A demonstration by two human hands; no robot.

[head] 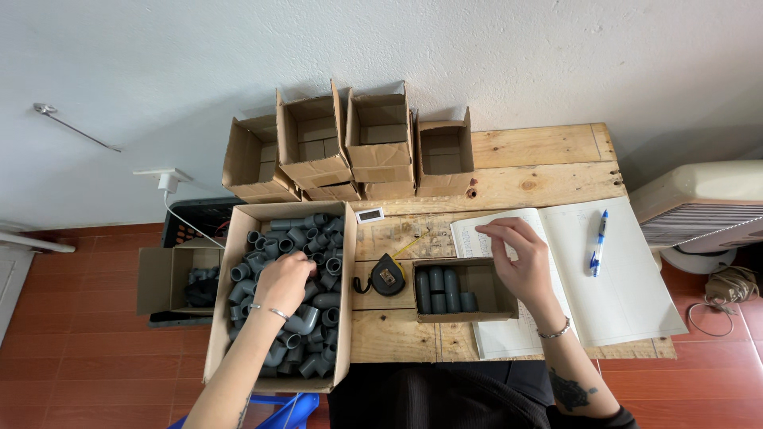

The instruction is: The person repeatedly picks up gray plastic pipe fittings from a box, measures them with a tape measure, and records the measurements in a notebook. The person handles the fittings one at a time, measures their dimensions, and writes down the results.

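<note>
While your left hand is curled down among the grey pipe elbows in the big box at nine o'clock, grip one fully. Your right hand, fingers pinched on nothing visible, hovers over the small box; stand new elbows beside those at its left.

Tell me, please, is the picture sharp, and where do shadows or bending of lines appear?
Head view: sharp and evenly lit; soft shadows fill the small empty boxes; the table edges bend from wide-lens distortion; left hand in the big box and right hand show no blur.
</note>
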